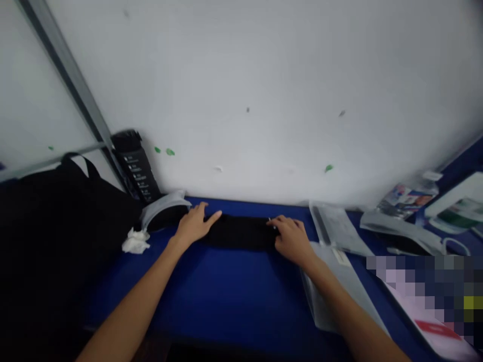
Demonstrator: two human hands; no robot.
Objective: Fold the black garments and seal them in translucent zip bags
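1. Black folded cloth [239, 233]: matt, soft fabric.
2. Blue counter [226, 286]: smooth, matt surface.
3. White tissue paper [135, 241]: crumpled, rough.
4. Translucent plastic sleeve [335, 229]: slightly glossy.
5. White wall [249, 90]: smooth, matt paint.

- Light diffuse, moderately dim, even across the white wall [241, 90].
- Shadows soft, faint beside the left hand [194, 226] and right hand [292, 239].
- Black cloth [239, 234] and black bag [49, 236] underexposed, detail lost.
- Wide-angle bowing toward frame edges; blue surface [226, 286] edge tilted.
- Overall slightly soft; mosaic-blurred patch [426, 296] lower right.
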